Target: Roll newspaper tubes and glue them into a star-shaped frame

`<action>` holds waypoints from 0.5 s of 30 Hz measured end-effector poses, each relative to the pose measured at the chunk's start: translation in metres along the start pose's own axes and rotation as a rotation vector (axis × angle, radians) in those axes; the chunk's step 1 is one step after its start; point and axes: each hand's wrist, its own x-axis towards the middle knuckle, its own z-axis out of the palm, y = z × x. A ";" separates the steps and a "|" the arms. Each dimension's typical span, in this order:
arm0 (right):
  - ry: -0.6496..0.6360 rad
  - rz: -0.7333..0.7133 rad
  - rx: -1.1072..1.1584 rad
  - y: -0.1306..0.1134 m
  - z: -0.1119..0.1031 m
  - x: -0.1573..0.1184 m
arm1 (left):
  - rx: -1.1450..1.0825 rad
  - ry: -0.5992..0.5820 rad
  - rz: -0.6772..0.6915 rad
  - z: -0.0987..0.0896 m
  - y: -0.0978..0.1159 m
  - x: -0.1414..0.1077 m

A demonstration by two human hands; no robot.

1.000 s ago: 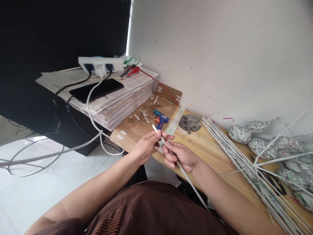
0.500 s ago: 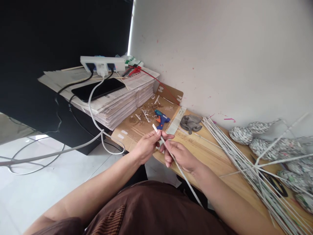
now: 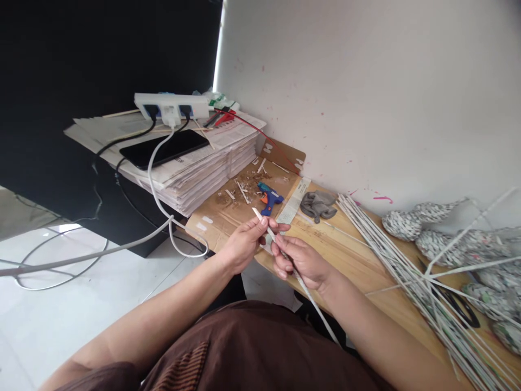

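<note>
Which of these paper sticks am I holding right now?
The single paper stick running through your left hand and right hand, its tip poking out past the left. Both hands grip it; the bundled sticks lie on the wooden table.

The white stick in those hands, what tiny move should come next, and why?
Perhaps the right hand could slide a little down the white stick, while the left hand pinches near the tip. Both hands hold it close together near that end, and a long stretch trails past the right hand toward the brown shirt, so a wider hold might steady it.
</note>
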 end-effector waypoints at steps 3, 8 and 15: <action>-0.137 0.059 0.161 0.003 0.000 0.000 | -0.021 -0.035 -0.008 -0.001 0.000 -0.001; -0.023 0.070 -0.095 0.004 -0.004 -0.001 | -0.085 -0.081 -0.028 -0.002 0.002 -0.002; 0.474 -0.396 -0.644 -0.033 -0.001 -0.002 | -0.119 0.032 -0.005 -0.002 -0.002 0.001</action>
